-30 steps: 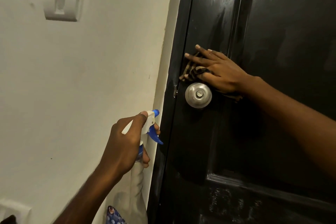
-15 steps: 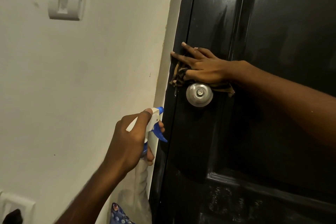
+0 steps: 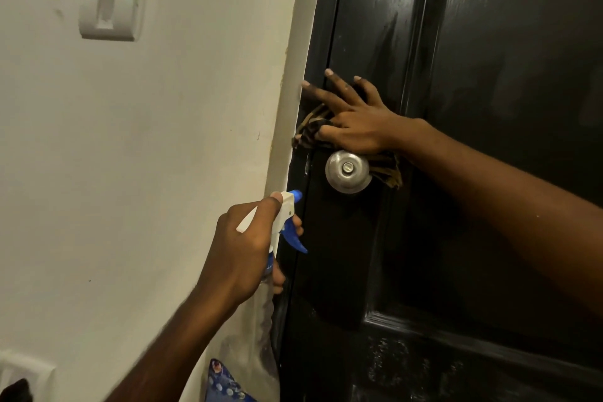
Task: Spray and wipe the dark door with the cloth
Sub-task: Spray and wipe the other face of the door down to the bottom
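Dark door [image 3: 489,75]: glossy, panelled, filling the right of the view; round metal knob [image 3: 348,170] near its left edge.

Cloth [image 3: 310,130]: dark with tan stripes, bunched, pinned flat against the door just above the knob. Mostly covered by the right grip [image 3: 355,121]. One end showing past the thumb at the door's left edge, the other end hanging out beneath the wrist, just right of the knob. Long axis slanting from upper left down to lower right, passing behind the top of the knob.

Right grip: spread wide, fingers straight and fanned up and left, palm pressing the cloth to the door; fingertips reaching the dark frame strip beside the wall [image 3: 130,173].

Spray bottle [image 3: 287,212]: white head, blue nozzle and trigger, clear body. Held in the left grip [image 3: 241,248], below and left of the knob, fingers wrapped round the neck, one finger laid along the top of the head. Long axis near upright, base low in the view; nozzle pointing right at the door's edge.

Light switch [image 3: 112,8]: white, on the wall, upper left.
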